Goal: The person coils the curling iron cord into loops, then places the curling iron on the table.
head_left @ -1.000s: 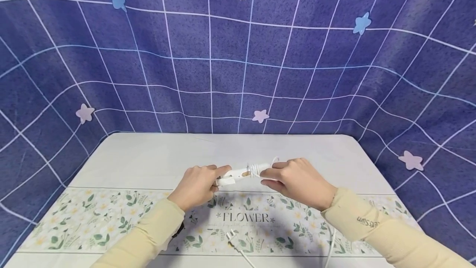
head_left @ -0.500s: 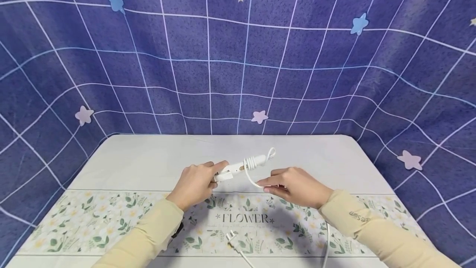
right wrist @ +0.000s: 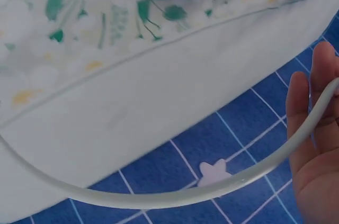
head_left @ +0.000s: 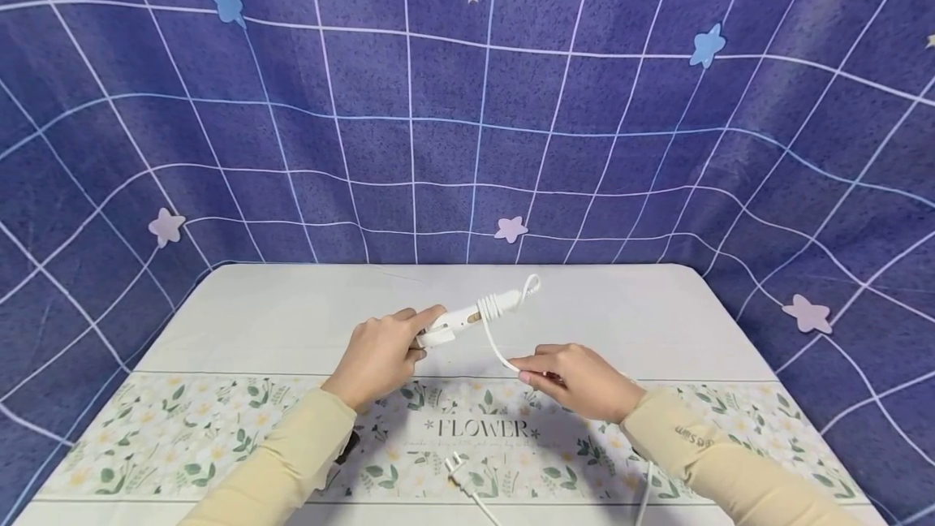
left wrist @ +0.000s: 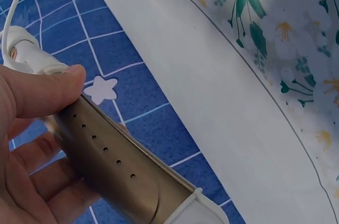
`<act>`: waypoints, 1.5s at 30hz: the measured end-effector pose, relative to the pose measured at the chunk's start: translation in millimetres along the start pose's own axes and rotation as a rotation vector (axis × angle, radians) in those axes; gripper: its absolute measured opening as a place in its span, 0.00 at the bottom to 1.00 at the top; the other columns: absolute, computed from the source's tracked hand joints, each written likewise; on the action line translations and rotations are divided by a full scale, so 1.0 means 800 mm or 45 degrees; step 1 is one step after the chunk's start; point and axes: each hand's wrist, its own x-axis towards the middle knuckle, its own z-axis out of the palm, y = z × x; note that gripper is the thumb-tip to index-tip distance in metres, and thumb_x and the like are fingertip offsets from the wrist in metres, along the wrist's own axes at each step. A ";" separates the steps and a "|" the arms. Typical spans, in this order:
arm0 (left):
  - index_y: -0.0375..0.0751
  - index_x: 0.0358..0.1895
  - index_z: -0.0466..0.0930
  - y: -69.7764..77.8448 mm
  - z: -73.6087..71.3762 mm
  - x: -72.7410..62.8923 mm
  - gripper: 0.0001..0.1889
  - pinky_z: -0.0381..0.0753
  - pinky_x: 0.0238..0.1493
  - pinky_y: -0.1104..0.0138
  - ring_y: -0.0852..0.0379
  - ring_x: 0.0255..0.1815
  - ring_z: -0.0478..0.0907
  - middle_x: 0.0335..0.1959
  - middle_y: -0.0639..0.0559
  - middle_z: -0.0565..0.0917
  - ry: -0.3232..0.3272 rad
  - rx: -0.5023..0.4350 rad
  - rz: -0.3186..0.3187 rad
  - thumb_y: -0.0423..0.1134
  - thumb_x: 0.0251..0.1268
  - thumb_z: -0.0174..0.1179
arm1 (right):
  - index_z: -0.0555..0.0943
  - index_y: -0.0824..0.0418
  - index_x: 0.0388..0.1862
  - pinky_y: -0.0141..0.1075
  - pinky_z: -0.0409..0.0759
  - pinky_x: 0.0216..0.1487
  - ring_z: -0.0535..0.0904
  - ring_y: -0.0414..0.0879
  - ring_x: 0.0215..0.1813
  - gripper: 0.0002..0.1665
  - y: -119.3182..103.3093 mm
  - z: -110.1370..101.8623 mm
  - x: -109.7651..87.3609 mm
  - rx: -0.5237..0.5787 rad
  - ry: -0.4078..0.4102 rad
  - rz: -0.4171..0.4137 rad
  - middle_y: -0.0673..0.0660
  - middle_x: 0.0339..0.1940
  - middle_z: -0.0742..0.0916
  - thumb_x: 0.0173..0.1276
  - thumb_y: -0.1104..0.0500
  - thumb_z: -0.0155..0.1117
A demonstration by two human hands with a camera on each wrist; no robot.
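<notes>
Holding a white-and-gold hair iron (head_left: pixel 458 320) aloft over the table (head_left: pixel 292 307), your left hand (head_left: pixel 375 357) grips one end, thumb opposite fingers. Cord (head_left: pixel 493 347) coils round the handle; your right hand (head_left: pixel 584 384) pinches its slack length, beside the iron. Plug (head_left: pixel 454 467) lies nearer you, below the "FLOWER" lettering (head_left: pixel 482 428).

The bronze barrel (left wrist: pixel 114 168) looks satiny metal, the cord (right wrist: pixel 153 201) smooth plastic.
</notes>
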 end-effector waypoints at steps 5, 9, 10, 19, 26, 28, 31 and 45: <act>0.48 0.66 0.78 -0.003 -0.003 0.002 0.33 0.81 0.26 0.56 0.55 0.25 0.80 0.36 0.50 0.86 0.050 -0.025 0.011 0.30 0.53 0.74 | 0.80 0.60 0.66 0.31 0.76 0.33 0.68 0.30 0.26 0.20 0.005 0.008 -0.009 -0.003 -0.044 0.088 0.45 0.31 0.84 0.79 0.59 0.58; 0.48 0.67 0.78 -0.005 -0.007 0.004 0.33 0.81 0.26 0.57 0.55 0.25 0.81 0.36 0.50 0.86 0.073 -0.042 0.006 0.30 0.54 0.75 | 0.81 0.63 0.65 0.33 0.79 0.35 0.72 0.31 0.28 0.20 0.007 0.014 -0.015 0.044 -0.059 0.143 0.49 0.34 0.87 0.80 0.59 0.56; 0.48 0.67 0.79 -0.006 -0.008 0.005 0.33 0.81 0.26 0.56 0.55 0.26 0.81 0.37 0.50 0.87 0.080 -0.043 0.008 0.31 0.54 0.75 | 0.82 0.63 0.64 0.33 0.79 0.35 0.72 0.31 0.28 0.19 0.008 0.016 -0.016 0.070 -0.057 0.172 0.48 0.32 0.86 0.80 0.58 0.56; 0.48 0.65 0.79 -0.003 -0.012 0.006 0.33 0.79 0.25 0.58 0.58 0.24 0.78 0.34 0.52 0.85 0.105 -0.040 0.086 0.31 0.52 0.76 | 0.86 0.62 0.56 0.32 0.70 0.28 0.65 0.33 0.22 0.19 0.025 0.029 -0.017 0.122 0.043 0.343 0.46 0.24 0.80 0.81 0.53 0.55; 0.49 0.67 0.78 0.006 -0.015 0.007 0.34 0.80 0.27 0.59 0.59 0.26 0.79 0.37 0.53 0.86 0.087 -0.070 0.132 0.33 0.54 0.76 | 0.87 0.60 0.55 0.35 0.77 0.36 0.76 0.33 0.31 0.18 0.033 0.044 -0.003 -0.021 0.099 0.364 0.54 0.45 0.91 0.79 0.53 0.57; 0.49 0.67 0.78 0.008 -0.015 0.007 0.34 0.80 0.27 0.60 0.60 0.26 0.79 0.36 0.53 0.86 0.080 -0.079 0.139 0.33 0.54 0.76 | 0.87 0.60 0.55 0.36 0.77 0.36 0.77 0.35 0.31 0.18 0.035 0.047 0.002 -0.026 0.104 0.370 0.55 0.46 0.91 0.79 0.52 0.57; 0.49 0.67 0.78 0.009 -0.015 0.007 0.35 0.80 0.28 0.61 0.61 0.26 0.80 0.36 0.54 0.85 0.063 -0.091 0.144 0.33 0.53 0.76 | 0.88 0.59 0.55 0.37 0.81 0.38 0.79 0.36 0.31 0.18 0.038 0.051 0.010 -0.054 0.118 0.370 0.54 0.47 0.91 0.79 0.52 0.58; 0.52 0.67 0.78 0.010 -0.014 0.002 0.35 0.76 0.28 0.68 0.66 0.25 0.77 0.37 0.55 0.86 -0.066 -0.113 0.298 0.33 0.53 0.76 | 0.87 0.62 0.34 0.42 0.83 0.33 0.84 0.50 0.28 0.08 0.046 0.022 0.037 -0.268 0.133 0.385 0.58 0.27 0.88 0.69 0.58 0.70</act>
